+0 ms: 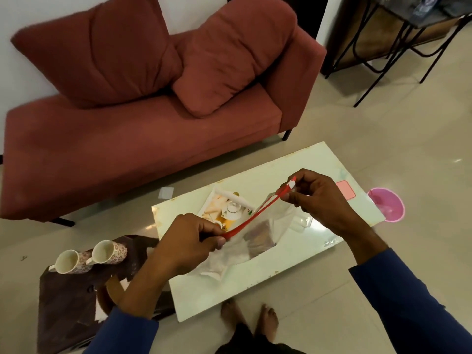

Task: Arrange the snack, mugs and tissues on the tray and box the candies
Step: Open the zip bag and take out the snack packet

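I hold a clear zip bag [265, 226] with a red zipper strip above the white table [255, 277]. A brown snack [259, 237] shows inside it. My left hand [189, 241] pinches the near end of the red strip. My right hand [314, 198] grips the far end at the white slider. White tissues [222, 261] lie on the table under the bag. A printed tray [217, 205] with a teapot picture lies flat behind my hands. Two floral mugs [89, 256] lie on their sides on a dark stool [71, 297] at the left.
A red sofa [127, 139] with two cushions stands behind the table. A pink bowl [388, 204] sits on the floor at the right, with a pink card [346, 189] and a clear box [302, 222] on the table. Black metal furniture legs [378, 60] stand at the far right. My bare feet [250, 318] are below the table.
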